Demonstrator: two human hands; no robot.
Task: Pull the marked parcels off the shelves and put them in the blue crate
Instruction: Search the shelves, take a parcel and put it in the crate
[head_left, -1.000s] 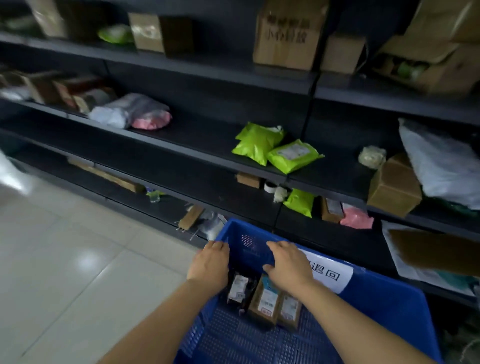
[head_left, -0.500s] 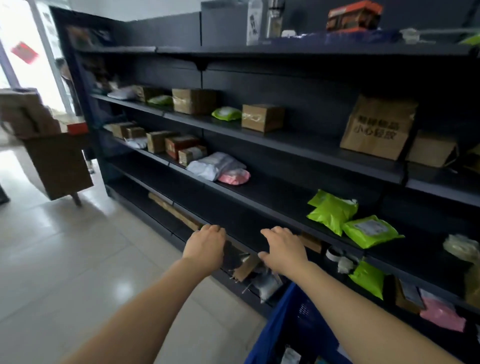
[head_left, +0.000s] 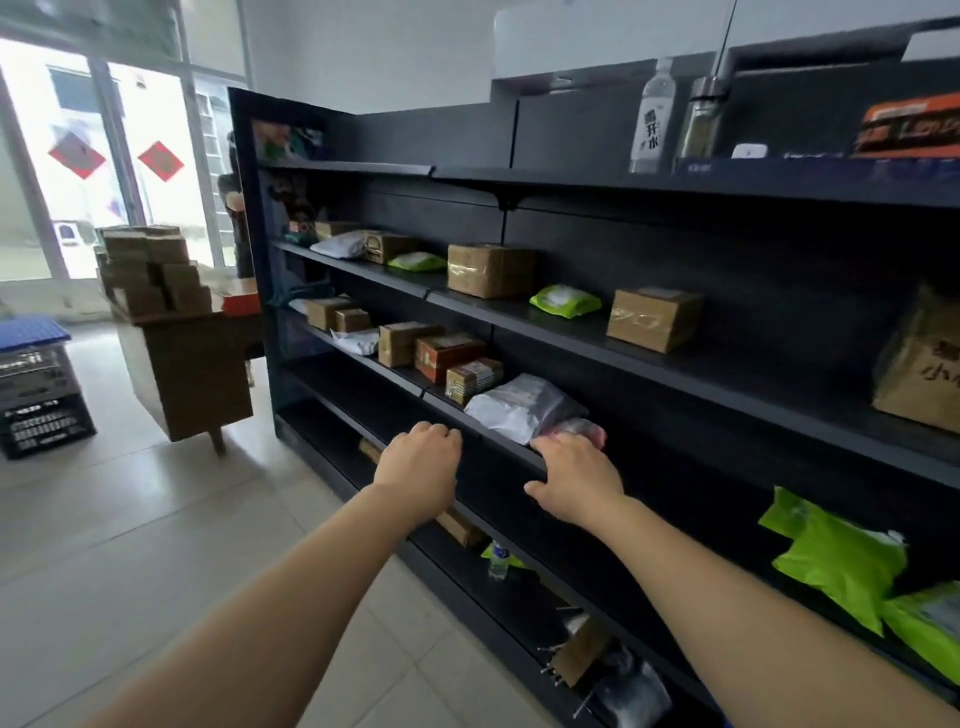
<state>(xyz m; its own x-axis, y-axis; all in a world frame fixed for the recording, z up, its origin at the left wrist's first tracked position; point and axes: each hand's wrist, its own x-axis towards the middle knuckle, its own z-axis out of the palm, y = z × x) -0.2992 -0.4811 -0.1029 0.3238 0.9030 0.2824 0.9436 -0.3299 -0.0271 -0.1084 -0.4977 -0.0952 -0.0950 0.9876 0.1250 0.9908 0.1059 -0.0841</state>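
Both grips hang empty, fingers loose; I'd close my right grip (head_left: 571, 478) round the pink parcel (head_left: 583, 429), left grip (head_left: 421, 460) steadying the grey bag (head_left: 514, 405).

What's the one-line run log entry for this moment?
phase: hands at shelving | left hand: empty | right hand: empty, at pink mailer beside grey poly bag | blue crate: out of view

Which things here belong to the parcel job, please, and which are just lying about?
Job: shelves, pink parcel, grey bag, green bags, left hand, right hand; marks unreadable.
Lying about: water bottle, table, stacked boxes, black crate.
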